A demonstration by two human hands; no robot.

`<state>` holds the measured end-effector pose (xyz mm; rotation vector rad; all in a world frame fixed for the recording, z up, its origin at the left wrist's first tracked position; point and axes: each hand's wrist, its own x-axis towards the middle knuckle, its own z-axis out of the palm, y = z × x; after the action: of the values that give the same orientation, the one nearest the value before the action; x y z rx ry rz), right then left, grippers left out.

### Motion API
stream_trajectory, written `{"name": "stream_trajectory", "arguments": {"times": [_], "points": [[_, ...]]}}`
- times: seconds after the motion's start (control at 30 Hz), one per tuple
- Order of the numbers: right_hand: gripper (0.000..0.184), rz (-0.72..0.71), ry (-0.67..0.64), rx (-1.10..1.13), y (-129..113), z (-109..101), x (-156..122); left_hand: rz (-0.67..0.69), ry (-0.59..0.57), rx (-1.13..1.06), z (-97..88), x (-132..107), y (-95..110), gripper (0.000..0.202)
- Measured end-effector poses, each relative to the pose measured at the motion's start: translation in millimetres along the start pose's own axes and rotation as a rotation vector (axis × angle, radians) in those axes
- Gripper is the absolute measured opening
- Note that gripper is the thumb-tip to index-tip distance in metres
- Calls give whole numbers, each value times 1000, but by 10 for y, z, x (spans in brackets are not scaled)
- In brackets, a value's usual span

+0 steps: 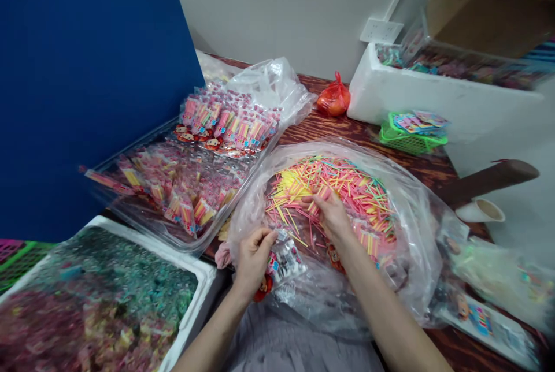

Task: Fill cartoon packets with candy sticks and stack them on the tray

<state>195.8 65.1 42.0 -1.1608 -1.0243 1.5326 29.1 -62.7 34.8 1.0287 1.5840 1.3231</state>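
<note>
My left hand [254,259] pinches the edge of a small clear packet [288,257] printed with colourful letters and a cartoon face. Over the big plastic bag [414,227], my right hand [333,213] has its fingers closed on a few short pink and yellow sticks [321,193]. Heaped inside that bag are many loose thin sticks [347,178] in pink, yellow and green; whether they are straws or candy I cannot tell. A filled packet [368,242] lies under my right forearm, partly hidden by it.
Left of the bag is a clear tray [203,242] with many filled packets [225,123]. A white foam box [202,271] of small wrapped pieces stands front left. Toward the right are a green basket [411,141], a red bag [333,97], a paper cup [481,210] and another foam box [433,92].
</note>
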Motion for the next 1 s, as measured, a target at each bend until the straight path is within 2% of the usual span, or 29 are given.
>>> {"name": "stream_trajectory", "arguments": {"times": [0.07,0.13,0.23,0.4,0.57,0.73,0.87,0.93,1.0], "points": [[34,114,-90,166,-39,24,-88,44,-4,21,31,7,25,28],[32,183,-146,257,-94,57,-154,89,-22,20,68,9,44,27],[25,175,-154,373,-193,144,-217,135,-63,-1,122,2,58,25],[18,174,-143,475,-289,333,-369,129,-94,-23,172,-17,76,24],[22,111,-127,229,-231,365,-603,107,-91,-39,197,-19,108,25],[34,71,-271,-133,-217,274,-762,109,-122,-122,229,-6,97,22],[48,-85,-156,-252,-290,220,-883,42,-100,-188,228,5,47,24],[45,-168,-103,-311,-332,214,-947,24,-90,-199,227,4,38,26],[40,-265,-117,-427,-361,220,-998,29,-91,-211,229,-3,48,26]]}}
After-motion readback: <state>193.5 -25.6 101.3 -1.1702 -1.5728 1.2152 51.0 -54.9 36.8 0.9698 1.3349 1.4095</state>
